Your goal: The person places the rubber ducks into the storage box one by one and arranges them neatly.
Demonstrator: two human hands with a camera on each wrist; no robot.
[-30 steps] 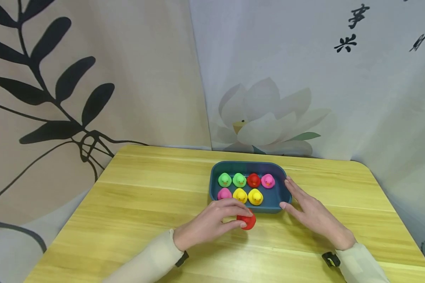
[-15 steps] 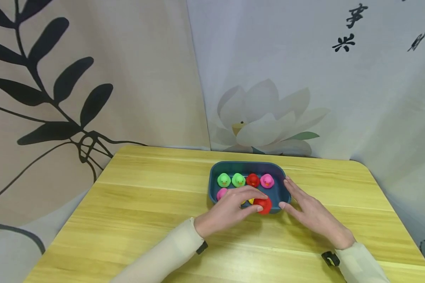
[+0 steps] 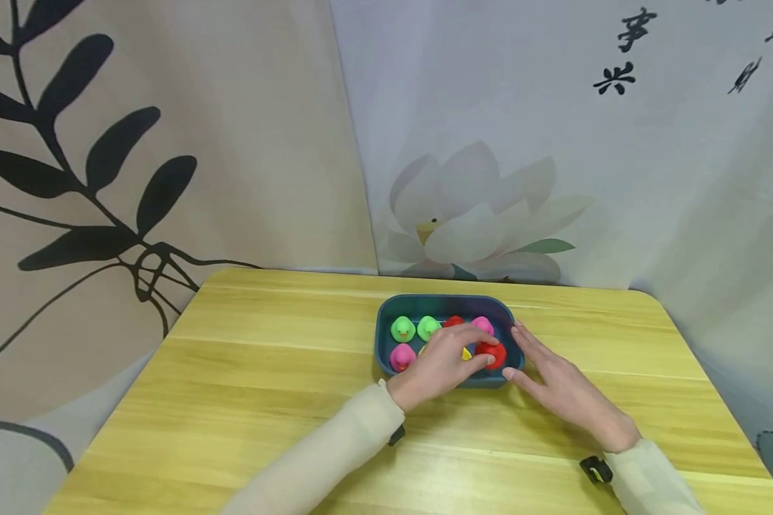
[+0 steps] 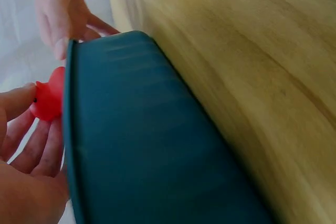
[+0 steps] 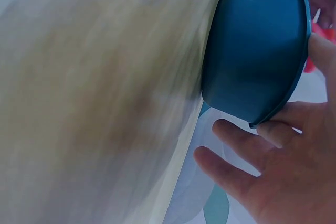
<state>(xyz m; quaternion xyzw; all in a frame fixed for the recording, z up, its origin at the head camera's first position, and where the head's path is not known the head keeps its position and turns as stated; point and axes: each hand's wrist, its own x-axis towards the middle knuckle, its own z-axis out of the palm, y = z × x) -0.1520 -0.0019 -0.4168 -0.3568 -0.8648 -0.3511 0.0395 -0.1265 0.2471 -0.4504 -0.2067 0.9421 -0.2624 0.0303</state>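
Observation:
My left hand reaches over the near rim of a dark blue-green tray and pinches a red rubber duck between thumb and fingers. That duck is at the tray's near right corner, and in the left wrist view the tray wall hides part of it. At the tray's right end my right hand touches the rim with extended, spread fingers. Inside the tray, green ducks, a red duck and a pink duck form the back row. A pink duck sits front left; yellow ducks are mostly hidden behind my left hand.
The tray stands on a light wooden table, towards its back edge. Behind the table hangs a printed cloth with leaves, a lotus and dark characters. A black strap shows at my right cuff.
My left hand has carried the red duck from in front of the tray, over the near rim, to its front right corner. My right hand stays at the tray's right end.

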